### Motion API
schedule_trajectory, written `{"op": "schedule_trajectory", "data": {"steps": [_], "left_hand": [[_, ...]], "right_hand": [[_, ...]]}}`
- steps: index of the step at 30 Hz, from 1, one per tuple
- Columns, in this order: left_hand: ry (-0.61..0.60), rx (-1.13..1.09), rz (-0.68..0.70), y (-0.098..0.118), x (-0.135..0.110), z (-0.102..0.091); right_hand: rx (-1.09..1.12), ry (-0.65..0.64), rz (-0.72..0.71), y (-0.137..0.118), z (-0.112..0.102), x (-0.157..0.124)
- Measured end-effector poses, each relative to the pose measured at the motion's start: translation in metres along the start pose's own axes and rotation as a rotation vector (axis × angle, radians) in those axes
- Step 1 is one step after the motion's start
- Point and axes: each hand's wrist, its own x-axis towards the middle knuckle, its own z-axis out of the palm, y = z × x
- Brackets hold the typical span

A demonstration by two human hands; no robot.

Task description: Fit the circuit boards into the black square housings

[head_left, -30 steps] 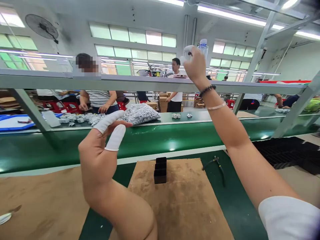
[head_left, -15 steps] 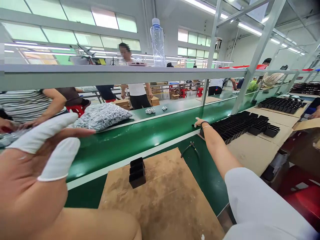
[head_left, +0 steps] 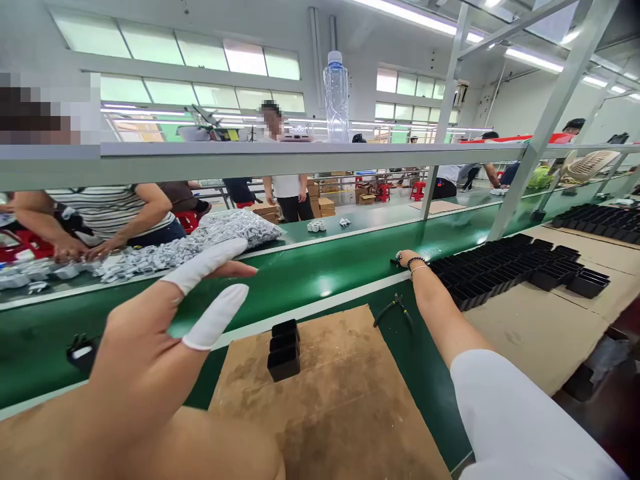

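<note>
My left hand (head_left: 160,340) hovers in the left foreground with white covers on its thumb and a finger. Thumb and finger stand apart, and nothing is between them. Stretched far out over the green belt (head_left: 325,280), my right hand (head_left: 409,259) wears a dark beaded bracelet. Its fingers are closed on a small black part (head_left: 395,262), mostly too small to make out. Three joined black square cups (head_left: 284,350) sit on the stained brown board (head_left: 345,393) in front of me. Cutting pliers (head_left: 396,310) lie right of the board, below my right hand.
Many black cups (head_left: 500,273) stand in rows on cardboard at the right. A bag of grey parts (head_left: 240,227) lies across the belt, near a co-worker's hands (head_left: 105,247). A metal shelf rail (head_left: 280,158) with a water bottle (head_left: 336,100) crosses above. A black piece (head_left: 81,353) is on the belt at left.
The view has turned left, bringing the co-worker and more grey parts into sight. My left hand has shifted rightward in view, still open. My right hand remains over the belt with the black part.
</note>
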Motion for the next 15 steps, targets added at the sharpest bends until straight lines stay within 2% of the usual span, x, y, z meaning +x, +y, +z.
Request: {"op": "schedule_trajectory", "data": {"steps": [3,7,11,15], "left_hand": [[-0.139,0.103,-0.013,0.001,0.001,-0.001],[-0.17,0.156,0.016,0.004,0.004,-0.002],[-0.266,0.18,0.022,0.005,0.006,-0.005],[-0.291,0.145,0.039,0.005,0.006,-0.008]], "right_hand": [[-0.013,-0.092,0.03,-0.006,-0.008,0.013],[-0.026,-0.177,-0.025,-0.016,-0.018,0.027],[-0.061,-0.17,-0.091,-0.029,-0.014,0.027],[-0.063,-0.124,-0.103,-0.037,-0.009,0.016]]}}
